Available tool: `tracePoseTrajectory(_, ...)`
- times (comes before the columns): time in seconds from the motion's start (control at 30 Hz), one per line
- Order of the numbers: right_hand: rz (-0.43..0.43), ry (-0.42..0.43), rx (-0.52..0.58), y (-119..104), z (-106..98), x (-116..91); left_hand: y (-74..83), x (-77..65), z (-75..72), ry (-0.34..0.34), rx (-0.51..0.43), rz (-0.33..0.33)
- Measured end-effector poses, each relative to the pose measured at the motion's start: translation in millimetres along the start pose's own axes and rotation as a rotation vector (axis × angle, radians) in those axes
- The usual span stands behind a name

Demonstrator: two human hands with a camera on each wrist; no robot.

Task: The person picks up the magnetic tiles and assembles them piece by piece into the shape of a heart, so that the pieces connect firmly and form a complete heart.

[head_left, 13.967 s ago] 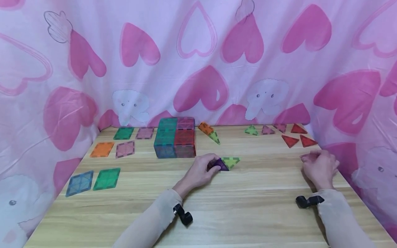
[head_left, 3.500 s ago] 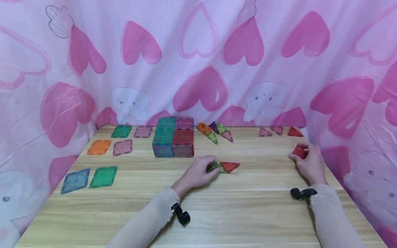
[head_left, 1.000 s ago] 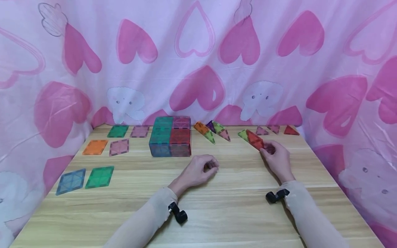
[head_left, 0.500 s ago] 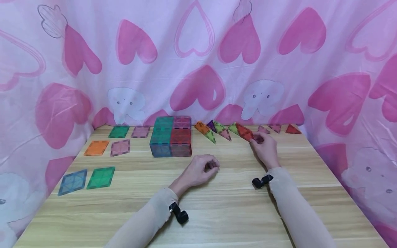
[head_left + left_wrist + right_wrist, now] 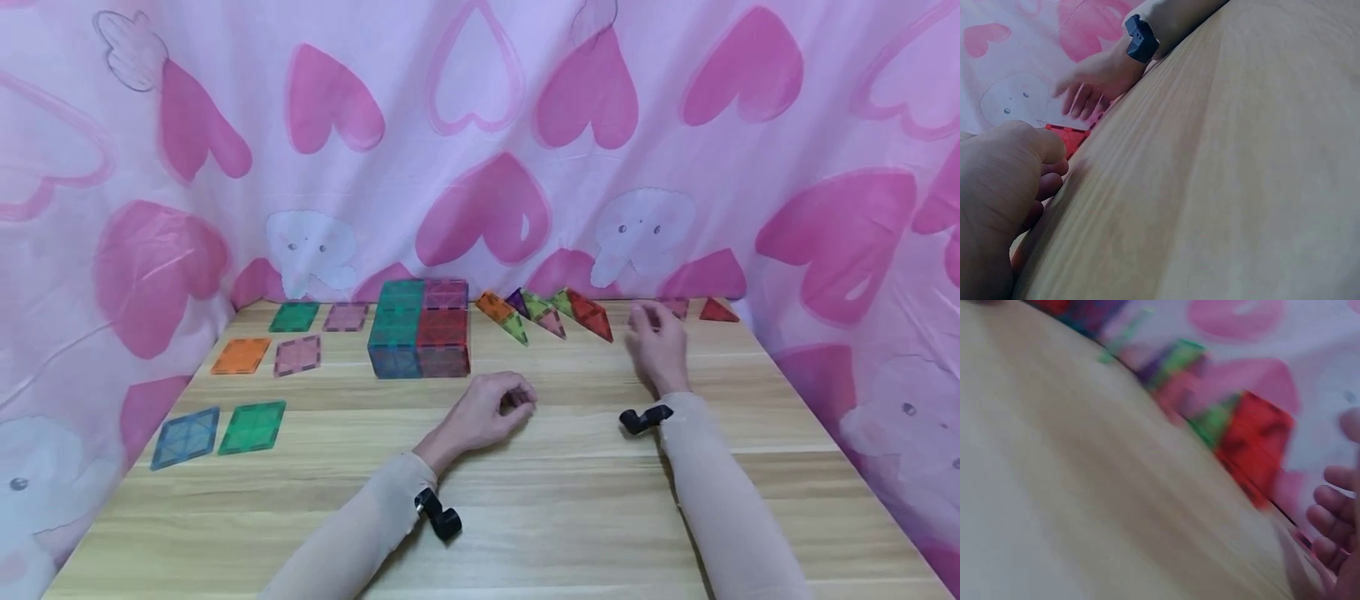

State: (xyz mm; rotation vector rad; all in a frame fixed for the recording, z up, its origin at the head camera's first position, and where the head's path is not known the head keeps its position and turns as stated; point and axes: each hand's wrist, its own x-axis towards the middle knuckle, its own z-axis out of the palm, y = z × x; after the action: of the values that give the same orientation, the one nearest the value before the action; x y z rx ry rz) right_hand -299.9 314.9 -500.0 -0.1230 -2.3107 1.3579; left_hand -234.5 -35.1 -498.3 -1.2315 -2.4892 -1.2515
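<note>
My left hand (image 5: 483, 412) rests on the wooden table, fingers loosely curled and holding nothing. Farther back, my right hand (image 5: 660, 348) hovers just right of a joined strip of a green triangle (image 5: 561, 302) and red triangles (image 5: 591, 315). Its fingers hang relaxed with nothing in them in the right wrist view, and one small pink triangle is hidden behind it. Left of that strip lie a purple, green and pink strip (image 5: 542, 313) and an orange and green strip (image 5: 501, 315). Just past the right hand are a pink triangle (image 5: 677, 307) and a red triangle (image 5: 718, 310).
A block of see-through magnetic tiles (image 5: 418, 329), green, blue, red and purple, stands at the back middle. Flat square tiles lie to the left, including an orange one (image 5: 241, 356), a blue one (image 5: 186, 437) and a green one (image 5: 252, 427). A pink heart-print curtain (image 5: 480, 208) hangs behind.
Tile strips have been joined between the hands and set in a row at the back. The right hand slid the red and green strip left, let go, and moved right. The left hand lies empty.
</note>
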Motion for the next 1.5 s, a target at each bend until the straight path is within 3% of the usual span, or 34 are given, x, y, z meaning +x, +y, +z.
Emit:
tracePoseTrajectory(0.1,-0.026,0.037,-0.071,13,-20,3,0.5,0.6,0.9,-0.007,0.001,0.004)
tracePoseTrajectory(0.27,-0.199,-0.082,-0.277,30,-36,6,0.3,-0.1,2.6,-0.007,-0.001,0.01)
tracePoseTrajectory(0.37,-0.26,-0.12,-0.326,33,-36,6,-0.1,-0.2,3.5,-0.006,-0.006,0.01)
tracePoseTrajectory(0.67,-0.195,0.024,-0.307,28,-40,-12,-2.2,-1.2,6.5,-0.009,-0.01,0.003)
tracePoseTrajectory(0.83,-0.224,0.032,-0.322,20,-44,-26,-1.1,-0.7,5.5,-0.02,-0.01,-0.004)
tracePoseTrajectory(1.1,-0.282,-0.076,-0.337,4,-37,-54,-1.9,-1.1,1.8,-0.011,-0.016,0.001)
tracePoseTrajectory(1.5,-0.395,-0.353,-0.194,-23,-13,-82,-0.2,-2.3,-1.4,0.025,0.047,0.013)
